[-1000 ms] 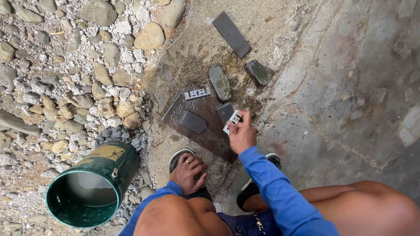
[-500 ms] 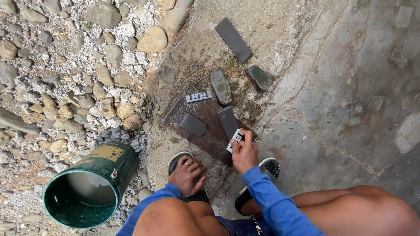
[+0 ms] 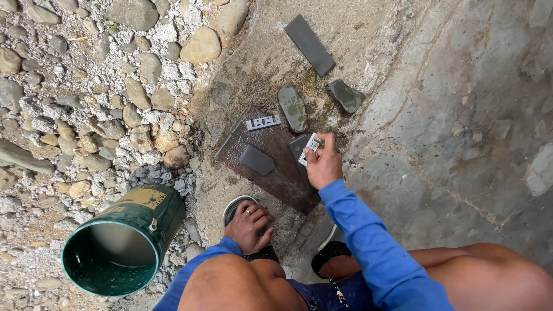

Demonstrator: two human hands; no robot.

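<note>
Below, right hand (image 3: 324,167) pinching small white card (image 3: 311,145); left hand (image 3: 249,226) flat, empty on sandal (image 3: 236,205).

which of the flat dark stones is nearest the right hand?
The small dark slab on the brown board's right edge: the right hand lies directly against it. The long grey bar and the two mossy stones lie farther up.

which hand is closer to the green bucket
Left. The left hand rests on a sandal just right of the green bucket. The right hand is farther off, up at the flat stone slab, holding a small white piece.
</note>
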